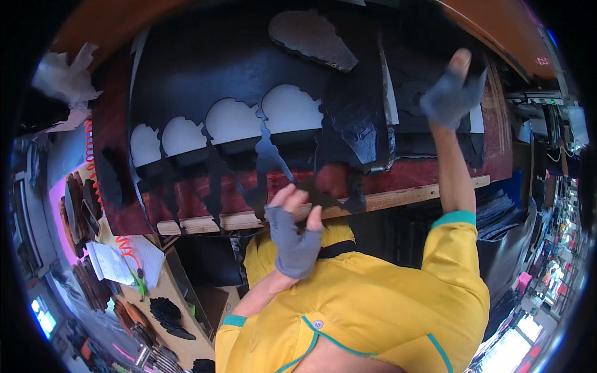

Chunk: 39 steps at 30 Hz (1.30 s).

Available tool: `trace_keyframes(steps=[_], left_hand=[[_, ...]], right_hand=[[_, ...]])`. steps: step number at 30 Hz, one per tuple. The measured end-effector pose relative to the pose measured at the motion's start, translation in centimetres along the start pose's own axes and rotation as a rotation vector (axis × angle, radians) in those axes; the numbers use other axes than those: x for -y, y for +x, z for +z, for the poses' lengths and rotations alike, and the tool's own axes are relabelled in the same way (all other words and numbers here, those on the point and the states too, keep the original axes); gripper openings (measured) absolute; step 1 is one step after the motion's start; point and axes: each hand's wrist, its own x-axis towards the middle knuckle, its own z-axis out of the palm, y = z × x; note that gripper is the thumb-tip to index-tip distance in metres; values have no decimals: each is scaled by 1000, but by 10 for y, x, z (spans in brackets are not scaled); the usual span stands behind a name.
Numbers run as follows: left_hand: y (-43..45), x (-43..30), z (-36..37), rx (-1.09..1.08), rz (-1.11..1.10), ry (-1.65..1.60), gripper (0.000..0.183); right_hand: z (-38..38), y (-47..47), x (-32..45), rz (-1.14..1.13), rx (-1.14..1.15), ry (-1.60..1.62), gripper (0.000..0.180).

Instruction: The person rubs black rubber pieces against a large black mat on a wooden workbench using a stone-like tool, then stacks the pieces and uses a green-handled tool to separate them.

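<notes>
My left hand [295,238], in a grey fingerless glove, is at the table's front edge with thumb and fingers apart. Its fingertips are close to a black offcut strip [275,154]; whether they touch cannot be seen. The strip belongs to a black sheet [196,84], perhaps leather or rubber, with several rounded cutouts that show a white layer [233,120] beneath. Gloved in the same way, my right hand [452,98] reaches over dark material at the table's right side. Blur and shadow hide what its fingers hold, if anything.
A grey slab [312,39] lies on the sheet. The dark red table [396,175] has a wooden front strip [401,199]. At left are a red coiled hose [128,247], papers [109,263] and stacked dark pieces [170,317]. An orange machine beam [503,35] crosses the upper right.
</notes>
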Motion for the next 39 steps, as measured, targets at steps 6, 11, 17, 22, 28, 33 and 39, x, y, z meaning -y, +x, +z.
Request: trace_keyframes(steps=[6,11,17,22,28,33,39], left_hand=[[-6,-32,-5,74,212,354,46],[-9,-18,20,378,-149,-101,56],[15,14,99,319,-750,-852,23],[37,8,84,380,-583,-574,20],[47,13,86,319,-524,-543,34],[46,7,89,409,-448,-572,38],[48,15,86,444,-357,-470,38]], right_hand=[[-32,-78,34,-148,770,761,37],[-24,-94,27,23,801,789,30],[-12,-99,28,-139,524,957,26],[3,-110,31,-149,663,786,27],[5,-112,35,79,728,902,28],[1,-114,39,87,687,975,31],[8,-115,37,-52,666,890,40]])
